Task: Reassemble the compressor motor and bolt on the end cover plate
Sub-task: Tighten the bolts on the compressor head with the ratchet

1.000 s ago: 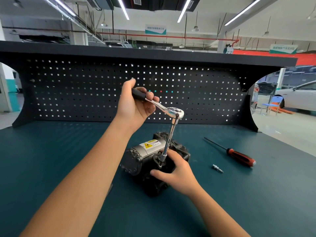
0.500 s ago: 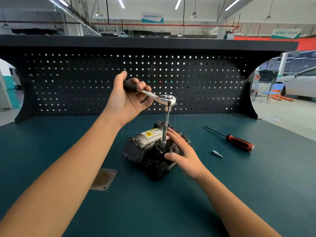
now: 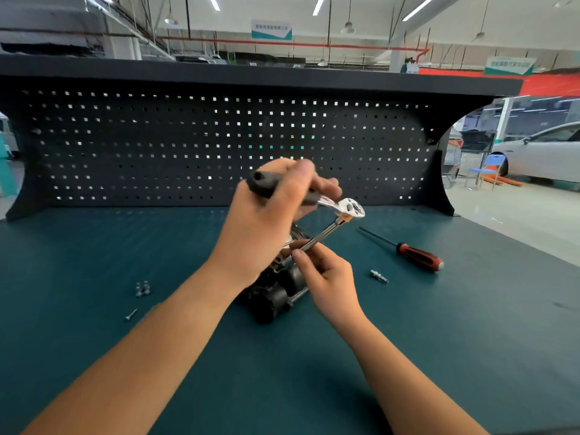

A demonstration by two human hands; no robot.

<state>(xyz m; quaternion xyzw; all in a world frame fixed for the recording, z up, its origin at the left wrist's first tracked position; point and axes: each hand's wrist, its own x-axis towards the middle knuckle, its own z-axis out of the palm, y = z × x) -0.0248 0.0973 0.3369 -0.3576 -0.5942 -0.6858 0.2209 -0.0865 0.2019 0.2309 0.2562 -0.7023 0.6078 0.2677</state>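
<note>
In the head view, the left hand (image 3: 260, 227) is raised above the middle of the workbench (image 3: 439, 356). Its fingers are curled tight round the black grip of a ratchet wrench (image 3: 351, 209), and the butt of the grip sticks out to the left past the thumb. The chrome ratchet head points right, beyond the knuckles. A slim extension bar (image 3: 323, 235) runs from under that head, slanting down and to the left toward the person.

The right hand (image 3: 329, 277) sits just below. Its thumb and fingertips are closed in a pinch on the lower part of the bar, and the other fingers are folded under. The lower tip of the bar is hidden between the two hands, so I cannot tell whether it touches anything.

The compressor motor (image 3: 270, 301) lies on the green bench top directly beneath both hands. Most of it is covered by the left wrist, and only its dark, rounded near end shows.

To the right of the motor lies a small metal fitting (image 3: 379, 275). Farther right is a screwdriver (image 3: 417, 254) with a red and black handle, its shaft pointing away to the left. Well to the left of the motor is a small cluster of bolts (image 3: 142, 288), with a single screw (image 3: 131, 314) just nearer the person.

A black pegboard (image 3: 157, 146) stands along the far edge of the bench. Past its right end are a white car (image 3: 543, 152) and a blue chair (image 3: 492, 164).
</note>
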